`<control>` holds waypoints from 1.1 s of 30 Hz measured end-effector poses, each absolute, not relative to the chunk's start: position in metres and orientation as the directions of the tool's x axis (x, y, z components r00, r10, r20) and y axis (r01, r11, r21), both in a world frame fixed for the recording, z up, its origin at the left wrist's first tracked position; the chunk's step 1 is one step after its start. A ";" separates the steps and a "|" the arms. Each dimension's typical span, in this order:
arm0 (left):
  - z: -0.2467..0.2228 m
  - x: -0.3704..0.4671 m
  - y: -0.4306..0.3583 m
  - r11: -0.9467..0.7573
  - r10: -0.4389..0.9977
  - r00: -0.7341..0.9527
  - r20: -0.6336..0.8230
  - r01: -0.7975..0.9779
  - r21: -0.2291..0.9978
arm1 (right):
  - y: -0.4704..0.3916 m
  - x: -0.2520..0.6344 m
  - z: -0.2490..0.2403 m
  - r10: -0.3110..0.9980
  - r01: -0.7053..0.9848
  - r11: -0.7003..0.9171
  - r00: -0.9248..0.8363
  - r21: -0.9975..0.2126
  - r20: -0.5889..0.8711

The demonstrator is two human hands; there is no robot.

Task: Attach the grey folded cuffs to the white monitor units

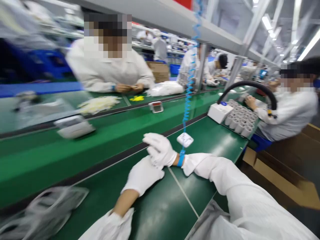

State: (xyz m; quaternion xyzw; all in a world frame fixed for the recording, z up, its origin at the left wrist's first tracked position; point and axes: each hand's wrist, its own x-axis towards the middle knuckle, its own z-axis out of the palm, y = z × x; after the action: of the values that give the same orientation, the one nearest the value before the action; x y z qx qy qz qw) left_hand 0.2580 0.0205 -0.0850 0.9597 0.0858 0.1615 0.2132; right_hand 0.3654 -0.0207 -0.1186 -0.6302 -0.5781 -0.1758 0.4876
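Observation:
Both of my hands wear white gloves and meet above the green bench top (160,206). My left hand (143,176) reaches in from below, its fingers hidden behind the other hand. My right hand (161,150) overlaps it with fingers stretched out toward the upper left, and I see nothing held in it. Around my right wrist is a blue wrist strap (181,158), with a blue coiled cord (189,90) rising above it. Beside that wrist, a white square tag (185,139) with writing appears along the cord.
A green conveyor belt (120,128) runs past the bench, carrying a white packet (74,126) and a small white device (156,107). Clear plastic bags (50,210) lie lower left. A white box (217,112) and several grey-white cylinders (240,116) stand right. Co-workers sit opposite and right.

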 end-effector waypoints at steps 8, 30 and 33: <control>-0.111 0.131 0.008 -0.783 0.604 0.624 0.496 0.348 0.516 | 0.036 0.328 -0.110 0.781 0.646 0.304 0.251 -0.700 0.571; -0.097 0.094 0.042 -0.323 0.946 0.247 0.211 0.647 0.691 | 0.053 0.276 -0.121 0.886 -0.009 0.190 0.433 -0.982 0.167; -0.097 0.101 0.040 -0.338 0.940 0.261 0.219 0.636 0.694 | 0.046 0.304 -0.126 0.850 -0.114 0.188 0.516 -0.976 0.104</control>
State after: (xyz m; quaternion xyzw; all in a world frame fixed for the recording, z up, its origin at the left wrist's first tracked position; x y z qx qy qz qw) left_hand 0.1006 0.0401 -0.0968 0.7558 0.5212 0.3126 0.2435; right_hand 0.3038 0.0459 -0.1264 -0.5324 -0.3458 0.3500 0.6888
